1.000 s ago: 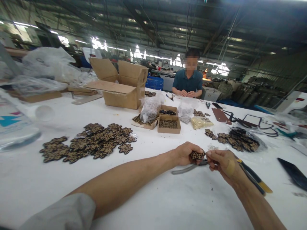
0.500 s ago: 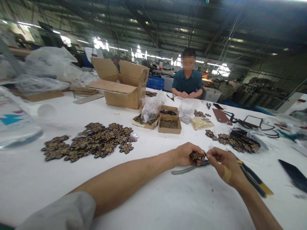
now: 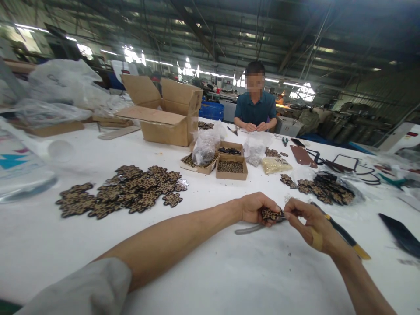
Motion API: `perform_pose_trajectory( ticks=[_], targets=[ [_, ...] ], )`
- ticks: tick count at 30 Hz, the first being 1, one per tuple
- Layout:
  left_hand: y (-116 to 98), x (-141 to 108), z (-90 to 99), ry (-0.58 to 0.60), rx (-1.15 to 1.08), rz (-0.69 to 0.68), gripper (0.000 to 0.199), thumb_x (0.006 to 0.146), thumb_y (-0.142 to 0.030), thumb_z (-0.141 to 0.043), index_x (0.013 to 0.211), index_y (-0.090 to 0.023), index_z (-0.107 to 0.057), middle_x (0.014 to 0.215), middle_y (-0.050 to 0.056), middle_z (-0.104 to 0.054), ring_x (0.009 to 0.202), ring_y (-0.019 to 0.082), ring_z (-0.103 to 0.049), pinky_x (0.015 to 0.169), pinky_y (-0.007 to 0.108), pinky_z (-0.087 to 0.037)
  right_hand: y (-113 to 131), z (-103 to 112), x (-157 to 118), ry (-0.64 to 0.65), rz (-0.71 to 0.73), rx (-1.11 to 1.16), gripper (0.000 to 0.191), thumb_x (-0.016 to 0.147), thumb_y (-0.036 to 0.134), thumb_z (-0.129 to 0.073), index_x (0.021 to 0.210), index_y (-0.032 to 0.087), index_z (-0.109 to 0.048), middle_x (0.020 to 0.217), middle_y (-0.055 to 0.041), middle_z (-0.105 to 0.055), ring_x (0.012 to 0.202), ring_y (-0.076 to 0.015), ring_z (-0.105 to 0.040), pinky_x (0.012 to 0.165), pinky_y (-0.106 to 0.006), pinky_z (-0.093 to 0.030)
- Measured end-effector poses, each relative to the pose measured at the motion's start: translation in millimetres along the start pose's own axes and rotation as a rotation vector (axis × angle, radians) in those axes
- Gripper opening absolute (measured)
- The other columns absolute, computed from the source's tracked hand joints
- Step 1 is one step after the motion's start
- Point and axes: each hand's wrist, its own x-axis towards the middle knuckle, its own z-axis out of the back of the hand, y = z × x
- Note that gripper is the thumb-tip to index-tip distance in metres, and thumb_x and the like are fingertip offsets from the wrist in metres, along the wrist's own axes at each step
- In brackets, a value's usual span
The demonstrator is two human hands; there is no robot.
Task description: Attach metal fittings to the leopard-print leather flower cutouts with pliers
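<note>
My left hand [image 3: 259,208] is closed around a small leopard-print piece [image 3: 271,214] with a dark edge, its thumb along the top. Thumb and forefinger of my right hand [image 3: 306,223] are pinched together at the right end of that piece; what sits between them is too small to make out. A curved grey tool handle [image 3: 249,230] lies on the table just below my left hand. Beneath and behind my right hand rests a tool with black-and-yellow handles [image 3: 346,238], partly hidden by the hand and wrist.
A heap of leopard-print pieces [image 3: 131,190] lies left, a smaller pile [image 3: 321,190] right. Beyond are small boxes of metal parts [image 3: 231,174], a bag of gold-coloured bits [image 3: 276,166] and an open carton [image 3: 167,131]. A phone-like dark slab [image 3: 398,234] lies right. A co-worker [image 3: 256,107] sits opposite.
My right hand has shifted slightly right and down, covering more of the black-and-yellow handles. My left hand still grips the leopard-print piece. The view has tilted a little.
</note>
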Motion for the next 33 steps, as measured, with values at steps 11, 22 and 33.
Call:
perform_pose_trajectory(
  ticks=[11, 22, 33],
  targets=[
    [1, 1, -4.2, 0.033, 0.086, -0.018, 0.013, 0.063, -0.016, -0.074, 0.062, -0.011, -0.063, 0.061, 0.006, -0.062, 0.051, 0.013, -0.052, 0.045, 0.025, -0.036, 10, 11, -4, 0.083, 0.020, -0.041, 0.014, 0.093, 0.032, -0.056, 0.083, 0.023, -0.058, 0.076, -0.0021, -0.059, 0.071, -0.0185, -0.052, 0.064, -0.030, -0.042],
    [2, -2, -12.2, -0.019, 0.071, -0.025, 0.010, 0.063, -0.013, -0.072, 0.061, -0.012, -0.062, 0.059, 0.004, -0.062, 0.052, 0.014, -0.053, 0.045, 0.024, -0.037, -7, 8, -5, 0.070, 0.010, 0.079, 0.019, 0.096, 0.038, -0.056, 0.087, 0.021, -0.061, 0.079, -0.0014, -0.058, 0.074, -0.0174, -0.053, 0.066, -0.029, -0.044],
    [8, 5, -4.0, 0.055, 0.025, -0.112, 0.008, 0.064, -0.016, -0.070, 0.065, -0.010, -0.066, 0.062, 0.007, -0.062, 0.057, 0.016, -0.055, 0.048, 0.026, -0.037, -9, 7, -3, 0.057, -0.036, 0.075, 0.019, 0.094, 0.037, -0.059, 0.087, 0.020, -0.065, 0.079, -0.0023, -0.064, 0.074, -0.0186, -0.058, 0.066, -0.029, -0.045]
  ],
)
